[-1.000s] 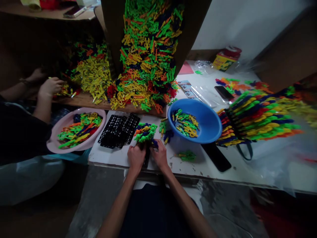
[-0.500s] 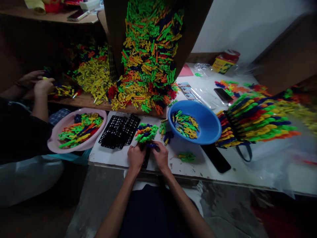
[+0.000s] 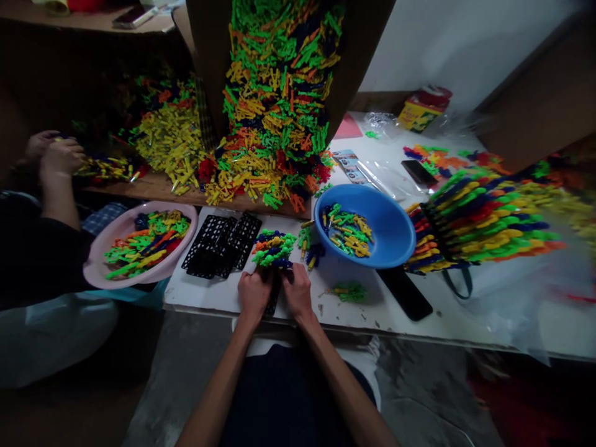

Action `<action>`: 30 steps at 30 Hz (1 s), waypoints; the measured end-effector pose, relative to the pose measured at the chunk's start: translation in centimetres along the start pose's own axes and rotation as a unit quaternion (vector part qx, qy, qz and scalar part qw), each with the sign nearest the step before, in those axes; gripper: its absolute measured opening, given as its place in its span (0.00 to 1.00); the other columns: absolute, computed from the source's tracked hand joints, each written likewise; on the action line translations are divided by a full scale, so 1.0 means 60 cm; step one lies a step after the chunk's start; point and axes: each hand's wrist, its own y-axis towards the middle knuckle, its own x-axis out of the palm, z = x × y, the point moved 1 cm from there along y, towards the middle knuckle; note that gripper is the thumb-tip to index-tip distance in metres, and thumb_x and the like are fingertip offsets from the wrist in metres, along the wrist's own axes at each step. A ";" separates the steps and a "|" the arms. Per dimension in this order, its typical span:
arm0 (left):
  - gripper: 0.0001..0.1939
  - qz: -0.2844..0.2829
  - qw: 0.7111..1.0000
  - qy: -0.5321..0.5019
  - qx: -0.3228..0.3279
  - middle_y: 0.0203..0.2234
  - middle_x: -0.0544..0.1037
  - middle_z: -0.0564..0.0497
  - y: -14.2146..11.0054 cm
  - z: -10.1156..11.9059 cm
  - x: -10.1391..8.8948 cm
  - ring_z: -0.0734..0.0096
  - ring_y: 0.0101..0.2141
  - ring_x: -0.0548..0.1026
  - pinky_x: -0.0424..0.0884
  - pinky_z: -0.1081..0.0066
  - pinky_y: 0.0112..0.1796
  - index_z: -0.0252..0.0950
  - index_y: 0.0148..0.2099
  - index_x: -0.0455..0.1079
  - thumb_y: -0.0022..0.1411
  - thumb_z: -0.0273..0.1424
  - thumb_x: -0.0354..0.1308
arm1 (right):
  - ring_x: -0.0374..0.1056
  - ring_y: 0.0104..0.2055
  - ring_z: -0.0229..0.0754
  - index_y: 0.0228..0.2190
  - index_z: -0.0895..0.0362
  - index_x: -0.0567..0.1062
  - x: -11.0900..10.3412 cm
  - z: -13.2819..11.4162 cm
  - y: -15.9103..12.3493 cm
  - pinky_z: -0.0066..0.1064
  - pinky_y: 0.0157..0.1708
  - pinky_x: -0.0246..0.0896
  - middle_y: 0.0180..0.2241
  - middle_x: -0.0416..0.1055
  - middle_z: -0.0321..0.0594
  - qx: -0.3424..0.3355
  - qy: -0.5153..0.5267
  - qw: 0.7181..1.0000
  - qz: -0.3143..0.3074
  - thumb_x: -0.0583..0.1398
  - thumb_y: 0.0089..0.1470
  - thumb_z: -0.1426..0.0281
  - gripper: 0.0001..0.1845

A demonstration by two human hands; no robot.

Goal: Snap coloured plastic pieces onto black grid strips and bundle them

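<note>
From the head camera, the person's left hand (image 3: 254,295) is curled closed around a narrow black plastic strip (image 3: 274,298), and the right hand (image 3: 297,292) pinches the near edge of a cluster of green, navy and orange plastic pieces (image 3: 274,248), which sits on the strip's far end. Black grid panels (image 3: 214,245) lie just left of the cluster on the white table (image 3: 205,301). A blue basin (image 3: 367,198) of loose pieces stands to the right, and a pink tray (image 3: 116,233) is farther left. Beyond, a co-worker's hands (image 3: 58,155) work beside a great heap of pieces (image 3: 261,155) on a wooden board (image 3: 158,189).
</note>
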 end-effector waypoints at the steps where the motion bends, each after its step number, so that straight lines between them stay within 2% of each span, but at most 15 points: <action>1: 0.17 0.000 1.000 0.002 -0.002 0.31 0.82 0.46 0.000 0.000 0.000 0.63 0.34 0.76 0.63 0.68 0.39 0.39 0.38 0.78 0.69 0.41 0.50 | 0.68 0.46 0.49 0.45 0.54 0.72 0.000 0.000 0.000 0.42 0.46 0.65 0.42 0.73 0.46 -0.001 0.001 1.000 -0.003 0.55 0.61 0.70 0.11; 5: 0.18 -0.007 1.000 0.006 -0.003 0.30 0.82 0.46 -0.001 0.003 -0.003 0.63 0.34 0.76 0.64 0.68 0.39 0.39 0.38 0.78 0.69 0.41 0.50 | 0.67 0.43 0.49 0.39 0.54 0.72 -0.001 0.000 0.004 0.40 0.44 0.64 0.39 0.72 0.45 0.006 -0.002 1.000 -0.015 0.57 0.60 0.67 0.06; 8: 0.18 -0.007 1.000 0.004 -0.017 0.30 0.82 0.46 -0.002 0.007 -0.008 0.63 0.34 0.77 0.64 0.68 0.39 0.40 0.37 0.79 0.68 0.41 0.50 | 0.66 0.41 0.48 0.33 0.54 0.71 0.001 -0.002 0.008 0.39 0.42 0.63 0.35 0.71 0.43 0.029 -0.013 0.999 0.001 0.59 0.58 0.66 0.05; 15: 0.15 -0.014 1.000 -0.015 -0.015 0.33 0.83 0.46 -0.001 0.008 -0.009 0.63 0.34 0.77 0.64 0.67 0.41 0.40 0.37 0.79 0.68 0.38 0.52 | 0.65 0.37 0.45 0.33 0.54 0.70 -0.001 -0.006 0.011 0.35 0.39 0.62 0.33 0.70 0.39 0.074 0.022 0.997 0.017 0.61 0.58 0.61 0.10; 20: 0.16 -0.014 1.000 -0.005 -0.016 0.30 0.82 0.47 -0.003 0.006 -0.007 0.63 0.33 0.77 0.64 0.67 0.40 0.40 0.35 0.79 0.68 0.38 0.51 | 0.63 0.36 0.44 0.28 0.53 0.68 -0.008 0.000 0.015 0.35 0.39 0.61 0.31 0.68 0.38 0.030 0.034 0.999 0.008 0.59 0.58 0.63 0.09; 24: 0.16 -0.011 1.000 0.003 -0.002 0.29 0.81 0.46 -0.004 0.002 0.000 0.63 0.34 0.77 0.65 0.67 0.40 0.40 0.35 0.78 0.68 0.38 0.51 | 0.61 0.36 0.43 0.26 0.53 0.65 -0.015 0.006 0.022 0.34 0.38 0.59 0.29 0.65 0.36 0.000 0.026 0.999 -0.040 0.60 0.58 0.64 0.11; 27: 0.16 -0.011 1.000 0.003 -0.001 0.30 0.81 0.45 0.002 -0.003 0.005 0.62 0.34 0.77 0.65 0.67 0.41 0.39 0.34 0.78 0.68 0.38 0.51 | 0.60 0.36 0.43 0.26 0.53 0.63 -0.015 0.010 0.027 0.34 0.38 0.58 0.29 0.64 0.36 -0.012 0.015 0.998 -0.058 0.60 0.58 0.66 0.12; 30: 0.16 -0.028 0.999 -0.014 0.011 0.31 0.82 0.44 0.009 -0.008 -0.005 0.61 0.35 0.78 0.65 0.67 0.41 0.38 0.34 0.77 0.67 0.36 0.51 | 0.60 0.36 0.44 0.26 0.53 0.63 -0.009 0.007 0.029 0.34 0.38 0.59 0.29 0.64 0.36 -0.009 -0.002 0.999 -0.053 0.59 0.58 0.67 0.11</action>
